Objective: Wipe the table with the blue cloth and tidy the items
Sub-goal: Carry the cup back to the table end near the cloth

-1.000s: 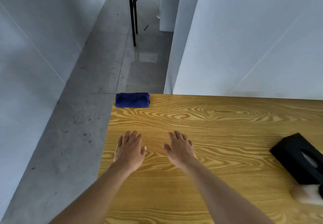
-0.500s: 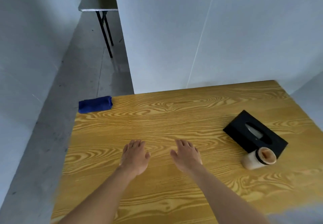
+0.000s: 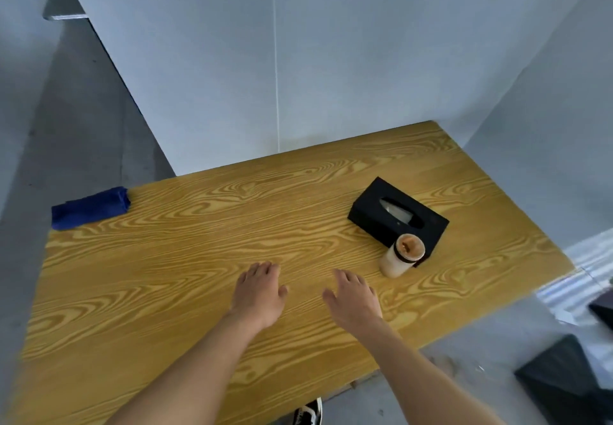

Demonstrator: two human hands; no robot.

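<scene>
Head view of a yellow wood-grain table (image 3: 166, 275). The left hand (image 3: 257, 295) and right hand (image 3: 353, 300) lie palm-down side by side over the table's near middle, fingers extended and relaxed, holding nothing. The folded dark-blue cloth (image 3: 89, 207) sits at the far left corner, well apart from both hands. A black rectangular tissue box (image 3: 398, 217) lies at right, with a cream cylindrical jar (image 3: 401, 255) touching its near edge.
</scene>
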